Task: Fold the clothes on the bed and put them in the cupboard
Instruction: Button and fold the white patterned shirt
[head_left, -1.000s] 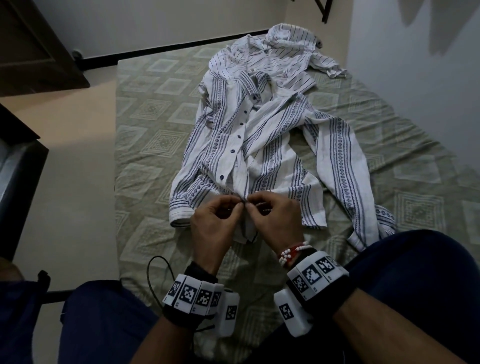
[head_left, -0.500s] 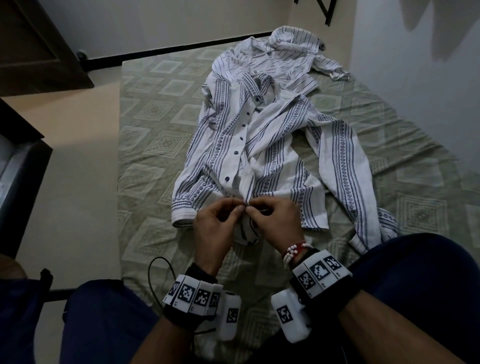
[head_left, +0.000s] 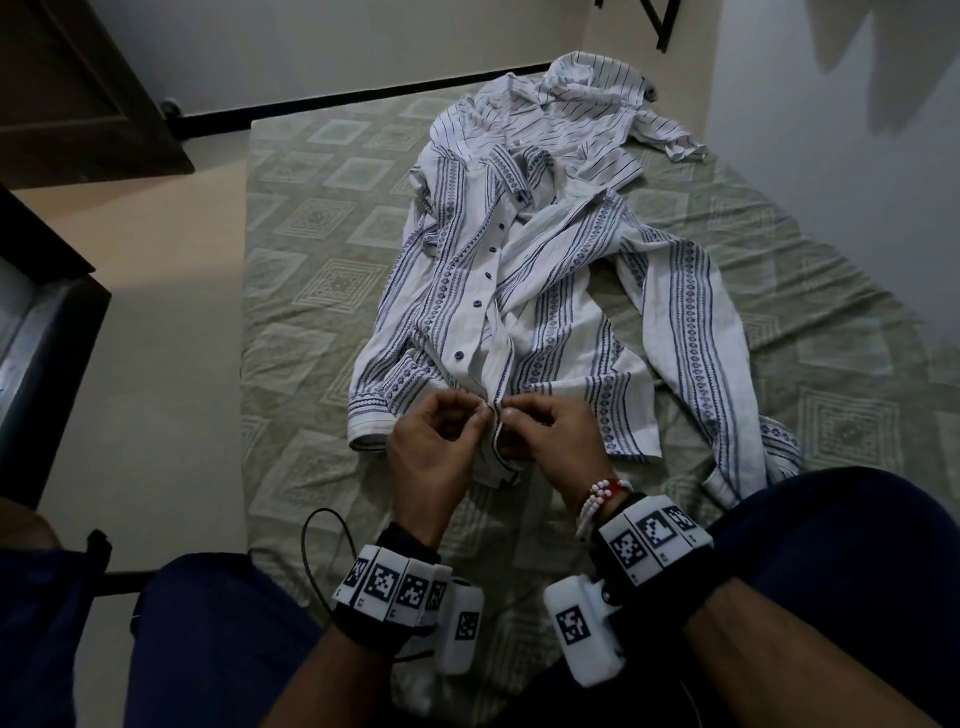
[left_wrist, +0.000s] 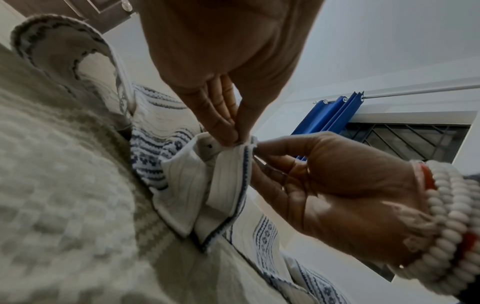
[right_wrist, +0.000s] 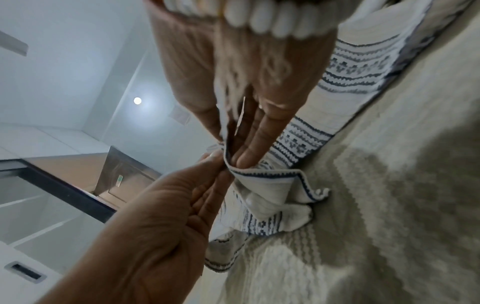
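A white shirt with dark blue patterned stripes (head_left: 524, 291) lies spread face up on the bed (head_left: 322, 291), collar at the far end, one long sleeve (head_left: 691, 338) trailing to the right. My left hand (head_left: 441, 441) and right hand (head_left: 545, 436) meet at the shirt's front placket near the hem. Each pinches one edge of the placket between thumb and fingertips. The left wrist view shows my left hand (left_wrist: 231, 133) pinching the white placket edge (left_wrist: 223, 164), the right hand (left_wrist: 324, 179) just beside it. A second white shirt with thin stripes (head_left: 576, 109) lies crumpled at the bed's far end.
The bed's green diamond-patterned cover fills the middle; its left edge drops to a beige floor (head_left: 156, 364). A dark wooden door (head_left: 67, 104) stands far left, a dark furniture edge (head_left: 47, 312) at left. A white wall (head_left: 831, 156) runs along the right. My knees (head_left: 857, 545) frame the near edge.
Both hands stay together pinching the placket near the hem; only small finger shifts. The camera view has drifted slightly.
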